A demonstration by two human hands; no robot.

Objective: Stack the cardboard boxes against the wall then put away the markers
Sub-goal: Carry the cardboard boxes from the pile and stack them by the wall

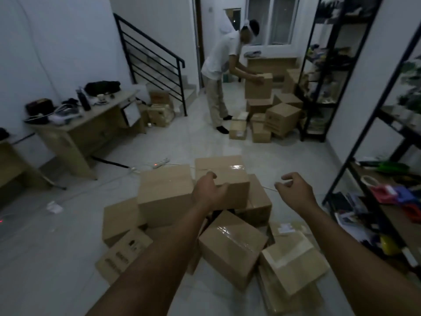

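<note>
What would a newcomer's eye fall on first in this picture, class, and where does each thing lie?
First, the jumbled heap of brown cardboard boxes on the pale tiled floor in front, with the left hand resting on the tape-sealed top box and the right hand hovering open beside it. Next, the second person in a white shirt at the back, bending over another box stack.

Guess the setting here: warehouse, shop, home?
Probably a home used as a small stockroom: a railed staircase, black shelving crowded with goods, and cardboard boxes piled on the tiled floor.
</note>
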